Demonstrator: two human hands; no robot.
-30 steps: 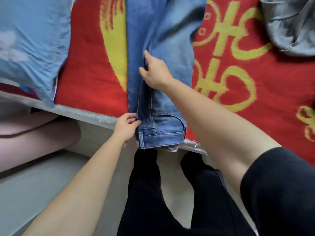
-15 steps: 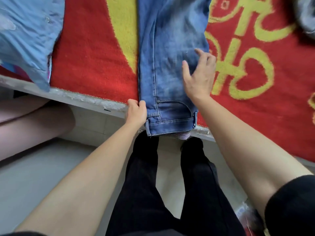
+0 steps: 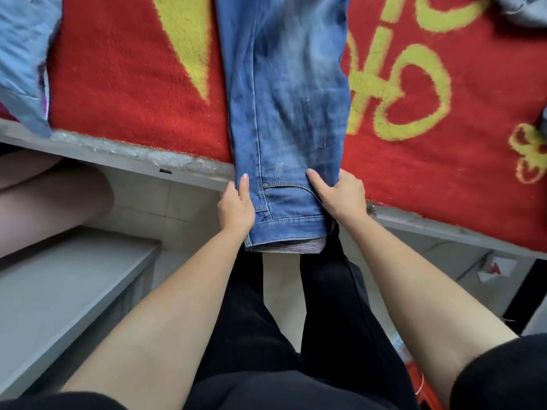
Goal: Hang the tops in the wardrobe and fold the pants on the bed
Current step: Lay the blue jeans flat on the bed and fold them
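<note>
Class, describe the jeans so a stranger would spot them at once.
Find the red blanket with yellow patterns. The jeans lie along its middle, waistband overhanging the near edge between the left hand and right hand. Only they are faded denim; the pale blue garment and grey garment lie aside.

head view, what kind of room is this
Probably a bedroom: a red and yellow blanket covers a bed frame, jeans lie flat on it, gripped by the left hand and right hand, with a light blue garment nearby.
</note>
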